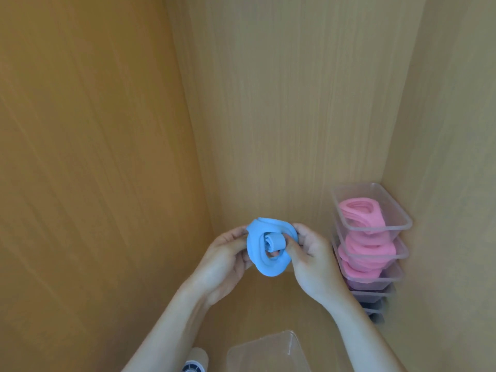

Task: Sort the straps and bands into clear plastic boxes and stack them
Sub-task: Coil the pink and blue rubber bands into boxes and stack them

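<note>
Left grip (225, 261) and right grip (312, 260) pinch coiled blue band (253, 249), spiral facing camera.

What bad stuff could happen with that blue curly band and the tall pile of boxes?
1. The blue band is only loosely coiled between the left hand and the right hand; it may spring open before it reaches the empty clear box below.
2. The stack of boxes with pink bands stands tall in the corner, close to the right hand; a bump might tip it.
</note>
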{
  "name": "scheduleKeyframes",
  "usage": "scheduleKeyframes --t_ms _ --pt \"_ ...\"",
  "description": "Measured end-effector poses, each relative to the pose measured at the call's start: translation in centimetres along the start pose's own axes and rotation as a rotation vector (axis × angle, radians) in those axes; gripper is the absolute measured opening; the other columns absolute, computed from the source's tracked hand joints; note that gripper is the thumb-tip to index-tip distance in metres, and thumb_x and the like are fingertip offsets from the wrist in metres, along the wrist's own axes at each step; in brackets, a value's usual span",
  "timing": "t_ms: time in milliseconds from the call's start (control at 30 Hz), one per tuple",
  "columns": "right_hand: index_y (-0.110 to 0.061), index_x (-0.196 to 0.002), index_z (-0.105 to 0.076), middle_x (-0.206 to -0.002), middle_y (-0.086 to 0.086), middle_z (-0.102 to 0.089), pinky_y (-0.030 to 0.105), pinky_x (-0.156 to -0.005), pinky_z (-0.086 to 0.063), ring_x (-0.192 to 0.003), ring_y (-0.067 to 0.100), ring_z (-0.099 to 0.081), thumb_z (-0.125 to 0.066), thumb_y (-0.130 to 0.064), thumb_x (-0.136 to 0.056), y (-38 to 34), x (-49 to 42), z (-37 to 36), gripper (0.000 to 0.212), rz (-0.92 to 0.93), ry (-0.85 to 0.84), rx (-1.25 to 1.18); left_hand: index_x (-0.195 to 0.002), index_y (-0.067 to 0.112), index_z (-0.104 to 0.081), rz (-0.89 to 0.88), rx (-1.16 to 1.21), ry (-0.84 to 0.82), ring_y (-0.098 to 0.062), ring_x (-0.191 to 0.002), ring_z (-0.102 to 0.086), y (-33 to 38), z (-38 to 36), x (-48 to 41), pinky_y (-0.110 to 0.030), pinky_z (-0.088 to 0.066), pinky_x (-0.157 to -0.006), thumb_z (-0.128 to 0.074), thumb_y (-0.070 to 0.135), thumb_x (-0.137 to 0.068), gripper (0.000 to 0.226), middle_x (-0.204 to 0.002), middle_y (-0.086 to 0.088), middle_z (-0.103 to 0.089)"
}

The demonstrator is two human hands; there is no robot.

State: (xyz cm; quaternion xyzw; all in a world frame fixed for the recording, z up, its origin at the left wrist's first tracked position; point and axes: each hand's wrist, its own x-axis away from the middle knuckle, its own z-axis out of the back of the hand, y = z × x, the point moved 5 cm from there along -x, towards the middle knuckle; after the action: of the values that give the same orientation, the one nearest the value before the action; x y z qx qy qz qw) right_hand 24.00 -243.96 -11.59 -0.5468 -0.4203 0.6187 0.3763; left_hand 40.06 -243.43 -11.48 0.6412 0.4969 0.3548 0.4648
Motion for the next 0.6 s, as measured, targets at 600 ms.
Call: scheduleKeyframes --t_ms 600 --pt "-0.019 -0.095 -0.077 -0.086 0.006 -0.076 0.039 -0.067 -0.062 -0.082 0.032 -0.072 -0.068 -0.023 -0.096 4.6 1.5 -0.1 0.01 -0.224 -0.037 -0.055 -0.135 0.007 -0.054 0.056 0.051 -0.024 -0.036 -0.116 -0.065 -3.8 1.5 0.9 -0.04 -0.055 -0.096 -0.07 0.021 -0.09 0.05 -0.129 -0.02 -0.066"
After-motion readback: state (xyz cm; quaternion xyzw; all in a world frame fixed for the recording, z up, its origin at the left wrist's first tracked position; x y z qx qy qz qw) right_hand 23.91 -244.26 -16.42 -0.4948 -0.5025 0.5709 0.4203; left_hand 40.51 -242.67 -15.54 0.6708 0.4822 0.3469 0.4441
